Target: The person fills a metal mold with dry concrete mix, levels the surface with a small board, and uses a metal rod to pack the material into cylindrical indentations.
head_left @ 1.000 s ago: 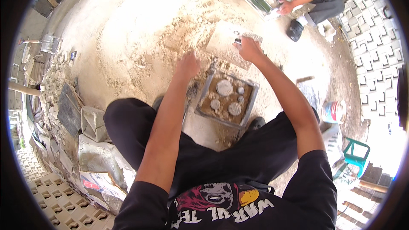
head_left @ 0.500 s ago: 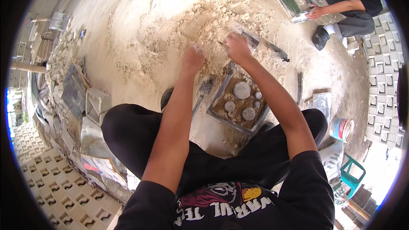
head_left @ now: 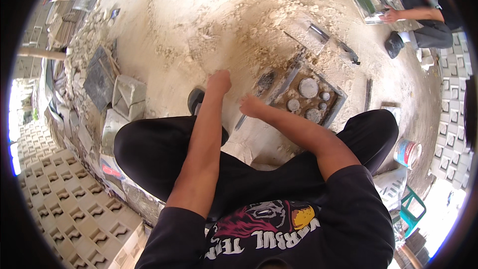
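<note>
My left hand (head_left: 219, 82) hangs over the dusty floor beside my left shoe, fingers curled in; whatever may be inside is hidden. To its right and a bit nearer, my right hand (head_left: 252, 106) hovers over or touches the handle of a trowel (head_left: 265, 81) lying on the floor. Its fingers look curled, and I cannot tell whether they grip that handle. Just right of the trowel sits a square dark-framed mould (head_left: 285, 85) with sandy material in it. Several round grey discs, among them a large one (head_left: 308, 87), lie in the mould.
Beyond the mould lie a flat board (head_left: 302, 37) with a dark bar and a spread of loose sandy crumbs (head_left: 239, 20). A co-worker (head_left: 423, 12) sits at far right with another frame (head_left: 368, 1). Grey slabs (head_left: 99, 82) lean at left; a bucket (head_left: 407, 153) stands at right.
Both hands have drawn back nearer to me. The right one has come from the board beyond the mould to the trowel's handle. The view has shifted, so the mould appears farther right.
</note>
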{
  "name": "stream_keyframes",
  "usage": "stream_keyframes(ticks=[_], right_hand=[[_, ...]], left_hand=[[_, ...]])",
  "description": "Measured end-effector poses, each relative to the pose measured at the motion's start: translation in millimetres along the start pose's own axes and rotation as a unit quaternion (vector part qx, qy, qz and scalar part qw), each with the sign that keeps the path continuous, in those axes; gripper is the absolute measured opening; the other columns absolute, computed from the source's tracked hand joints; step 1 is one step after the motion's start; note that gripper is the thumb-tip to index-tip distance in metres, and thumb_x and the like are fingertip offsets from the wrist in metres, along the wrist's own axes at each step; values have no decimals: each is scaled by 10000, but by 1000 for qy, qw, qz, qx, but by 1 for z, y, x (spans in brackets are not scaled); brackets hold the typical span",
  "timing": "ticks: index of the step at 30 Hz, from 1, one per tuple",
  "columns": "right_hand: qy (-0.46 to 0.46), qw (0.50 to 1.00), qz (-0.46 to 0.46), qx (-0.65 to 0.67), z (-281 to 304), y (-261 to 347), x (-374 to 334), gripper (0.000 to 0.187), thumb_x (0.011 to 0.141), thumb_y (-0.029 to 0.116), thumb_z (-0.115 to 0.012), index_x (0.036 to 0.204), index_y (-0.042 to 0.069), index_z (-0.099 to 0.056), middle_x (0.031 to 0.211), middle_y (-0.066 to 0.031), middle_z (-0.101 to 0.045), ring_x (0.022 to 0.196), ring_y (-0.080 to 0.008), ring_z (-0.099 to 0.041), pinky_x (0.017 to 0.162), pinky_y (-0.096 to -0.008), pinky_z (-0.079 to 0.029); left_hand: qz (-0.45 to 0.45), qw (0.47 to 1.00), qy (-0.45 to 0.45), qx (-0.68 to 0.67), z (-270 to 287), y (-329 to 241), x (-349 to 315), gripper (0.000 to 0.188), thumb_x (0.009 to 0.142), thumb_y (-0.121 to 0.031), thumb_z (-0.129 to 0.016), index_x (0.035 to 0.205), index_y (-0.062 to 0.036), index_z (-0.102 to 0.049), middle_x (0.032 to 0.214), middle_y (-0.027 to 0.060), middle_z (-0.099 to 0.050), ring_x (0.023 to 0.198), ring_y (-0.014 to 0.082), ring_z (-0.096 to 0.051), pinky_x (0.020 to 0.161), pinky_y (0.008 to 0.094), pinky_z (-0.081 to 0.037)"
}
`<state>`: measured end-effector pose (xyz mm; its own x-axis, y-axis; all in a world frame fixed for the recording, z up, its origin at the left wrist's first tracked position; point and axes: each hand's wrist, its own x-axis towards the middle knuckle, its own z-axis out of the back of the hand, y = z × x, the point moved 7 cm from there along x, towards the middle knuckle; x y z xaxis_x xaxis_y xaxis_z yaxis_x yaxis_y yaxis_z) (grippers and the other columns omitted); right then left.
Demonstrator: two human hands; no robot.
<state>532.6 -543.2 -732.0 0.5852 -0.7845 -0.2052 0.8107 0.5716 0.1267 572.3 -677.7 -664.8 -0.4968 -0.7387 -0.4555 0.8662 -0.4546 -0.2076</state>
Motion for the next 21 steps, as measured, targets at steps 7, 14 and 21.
stream_keyframes(ticks=[7,14,21], right_hand=[[85,990,92,-59,-28,12,5,125,789,154,-557,783,132,-680,848,-42,-622,988,-222,-588,826,-392,-434],[-144,979,-25,139,73,-36,17,139,789,182,-592,738,53,-575,737,-108,-584,737,-312,-626,677,-394,-489],[-462,638,-378,487,208,-154,-82,313,871,224,-508,640,14,-480,564,-79,-463,570,-175,-497,558,-341,-404]], left_hand=[[-24,997,48,-52,-13,1,-21,310,836,-96,-542,1132,-86,-634,1154,163,-638,1110,312,-595,930,432,-465],[114,962,-89,-232,37,74,-14,334,833,-176,-541,1137,-73,-631,1129,187,-644,1093,335,-600,921,427,-471],[69,921,-226,-310,162,-24,-41,369,855,-258,-509,1099,-4,-620,1096,247,-638,1052,405,-598,902,454,-469]])
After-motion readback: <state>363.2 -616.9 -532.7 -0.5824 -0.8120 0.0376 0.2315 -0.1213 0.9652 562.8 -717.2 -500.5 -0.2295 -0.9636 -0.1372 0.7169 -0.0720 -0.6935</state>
